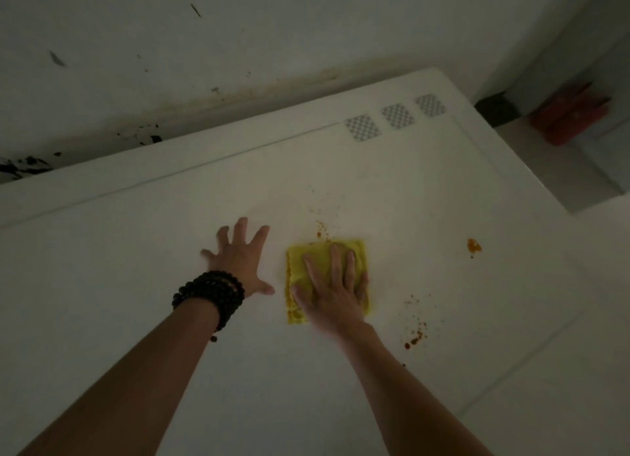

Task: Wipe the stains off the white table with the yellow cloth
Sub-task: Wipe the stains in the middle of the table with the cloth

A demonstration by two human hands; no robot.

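Folded yellow cloth point(326, 278) flat on the white counter point(136, 251), mid-surface, pinned under the right hand point(332, 292), fingers point(335, 268) outstretched across it. Left hand point(238, 258) just beside, palm down, fingers splayed on bare counter. Orange stains point(474, 246) toward the right edge.

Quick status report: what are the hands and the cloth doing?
Right hand flat on folded yellow cloth. Left hand spread on white table. Orange stains remain. Nothing blocking.
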